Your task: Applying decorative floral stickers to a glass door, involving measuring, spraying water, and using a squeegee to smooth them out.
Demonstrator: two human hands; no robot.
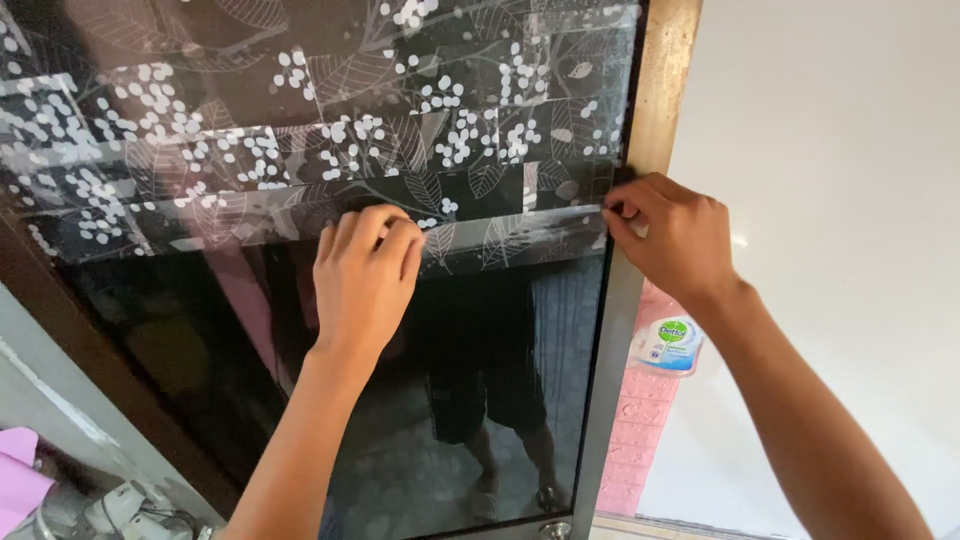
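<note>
Here, in the head view, both hands are working along the lower edge of a patterned film [330, 140] that is covering the upper part of a dark glass door [420, 400]. The film is dark with white dots and pale leaf outlines, and its bottom edge is running roughly from nine o'clock to three o'clock across the middle of the picture, rising slightly toward three o'clock.

The left hand [365, 285] is sitting near the centre, its fingers curled over and pressing against the film's lower edge; the fingertips are touching the film, but whether they are pinching it or only pushing it flat cannot be told. The right hand [670, 235] is lying toward three o'clock of the left one, well apart from it, with thumb and fingers closing in a pinch at the film's corner, just where the film is meeting the metal door frame [610, 380].

Below the hands, toward six o'clock, the bare glass is reflecting a standing person's legs. Beyond the frame, toward four o'clock, a soap bottle [668, 345] with a blue and white label is standing against a pink wall panel [628, 440]. A white wall [840, 150] is filling the side toward two o'clock. At eight o'clock, a pink cloth [18, 478] is showing at the picture's edge.
</note>
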